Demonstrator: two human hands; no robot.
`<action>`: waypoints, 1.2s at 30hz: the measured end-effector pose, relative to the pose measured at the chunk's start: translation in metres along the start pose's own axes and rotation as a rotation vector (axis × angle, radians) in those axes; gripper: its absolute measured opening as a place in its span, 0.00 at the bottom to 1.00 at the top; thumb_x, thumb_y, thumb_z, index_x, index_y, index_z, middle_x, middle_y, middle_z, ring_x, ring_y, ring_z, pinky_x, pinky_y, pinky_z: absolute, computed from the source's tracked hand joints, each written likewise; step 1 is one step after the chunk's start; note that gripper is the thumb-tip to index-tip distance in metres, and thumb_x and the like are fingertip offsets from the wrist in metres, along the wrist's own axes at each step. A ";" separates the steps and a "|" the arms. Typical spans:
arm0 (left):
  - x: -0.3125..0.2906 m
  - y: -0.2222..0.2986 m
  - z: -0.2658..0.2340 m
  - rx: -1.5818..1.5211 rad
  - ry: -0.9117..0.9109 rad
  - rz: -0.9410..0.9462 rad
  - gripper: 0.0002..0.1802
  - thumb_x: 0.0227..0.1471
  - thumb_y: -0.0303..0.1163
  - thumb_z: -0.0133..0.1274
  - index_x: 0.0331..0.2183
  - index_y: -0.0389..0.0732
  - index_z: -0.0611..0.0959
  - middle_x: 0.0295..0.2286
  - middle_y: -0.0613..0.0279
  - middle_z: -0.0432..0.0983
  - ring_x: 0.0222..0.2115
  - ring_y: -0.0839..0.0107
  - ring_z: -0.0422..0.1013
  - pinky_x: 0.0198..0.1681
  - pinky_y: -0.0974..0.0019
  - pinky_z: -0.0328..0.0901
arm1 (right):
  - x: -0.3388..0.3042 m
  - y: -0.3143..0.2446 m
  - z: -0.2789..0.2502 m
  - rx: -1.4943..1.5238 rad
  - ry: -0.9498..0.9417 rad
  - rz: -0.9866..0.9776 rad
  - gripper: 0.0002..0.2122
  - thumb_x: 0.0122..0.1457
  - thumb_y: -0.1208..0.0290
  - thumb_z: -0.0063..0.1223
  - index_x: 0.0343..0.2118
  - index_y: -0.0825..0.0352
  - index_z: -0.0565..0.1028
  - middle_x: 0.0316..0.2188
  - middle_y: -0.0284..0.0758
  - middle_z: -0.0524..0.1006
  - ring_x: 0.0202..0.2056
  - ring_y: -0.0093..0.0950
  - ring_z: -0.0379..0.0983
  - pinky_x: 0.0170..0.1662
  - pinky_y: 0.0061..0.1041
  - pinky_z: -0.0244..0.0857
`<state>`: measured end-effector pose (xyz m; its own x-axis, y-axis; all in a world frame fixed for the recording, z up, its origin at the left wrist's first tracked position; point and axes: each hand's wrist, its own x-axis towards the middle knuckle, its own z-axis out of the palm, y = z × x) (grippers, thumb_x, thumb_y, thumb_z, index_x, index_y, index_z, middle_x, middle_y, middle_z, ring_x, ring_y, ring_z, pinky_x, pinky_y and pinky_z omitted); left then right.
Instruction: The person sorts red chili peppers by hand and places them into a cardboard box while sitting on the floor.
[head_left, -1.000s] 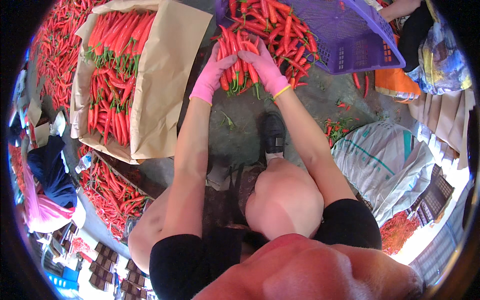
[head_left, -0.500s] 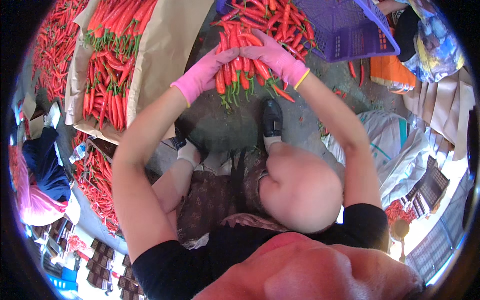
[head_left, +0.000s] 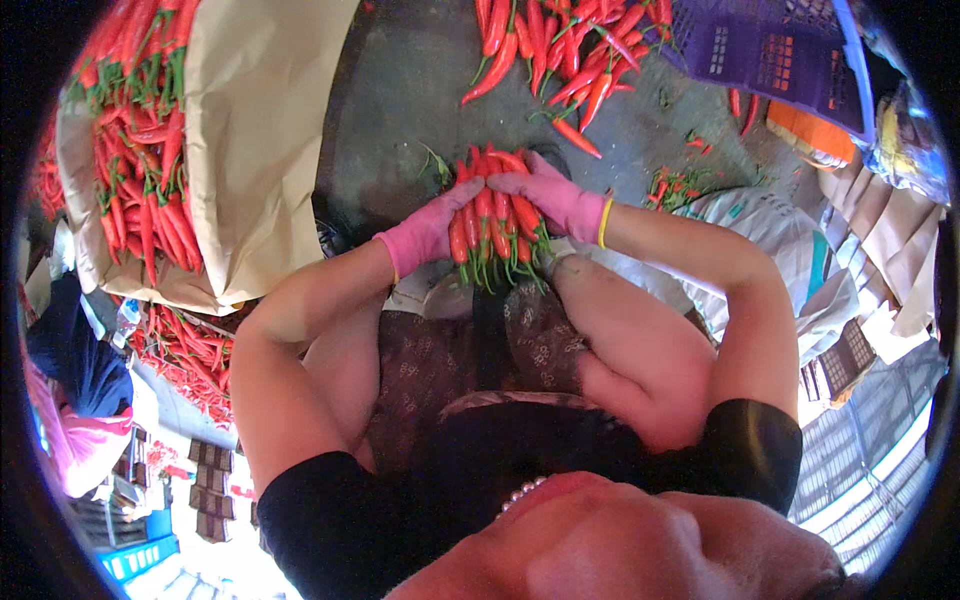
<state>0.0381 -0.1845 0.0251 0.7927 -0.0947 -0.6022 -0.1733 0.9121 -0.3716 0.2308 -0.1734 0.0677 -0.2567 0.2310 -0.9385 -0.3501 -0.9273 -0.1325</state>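
Bundle of red chili peppers stands between both pink-gloved hands, stems pointing toward the person; left hand and right hand clasp its sides.

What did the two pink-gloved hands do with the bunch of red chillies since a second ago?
Both hands, the left hand and the right hand, drew the bunch of long red chilli peppers with green stems away from the purple plastic crate, down toward the person's lap. They kept hold of it throughout. The brown paper-lined box of chillies stayed on the left.
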 end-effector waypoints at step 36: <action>-0.052 -0.034 0.037 0.442 0.223 0.454 0.33 0.59 0.42 0.52 0.59 0.38 0.63 0.53 0.59 0.69 0.52 0.67 0.67 0.58 0.60 0.60 | -0.024 0.040 0.005 0.197 -0.322 0.002 0.22 0.59 0.70 0.57 0.55 0.68 0.67 0.49 0.35 0.76 0.49 0.30 0.73 0.54 0.33 0.68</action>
<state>0.0247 -0.1959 0.0953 0.5495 0.2998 -0.7799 -0.1676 0.9540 0.2487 0.2183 -0.2149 0.0865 -0.5164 0.3395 -0.7862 -0.5082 -0.8604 -0.0377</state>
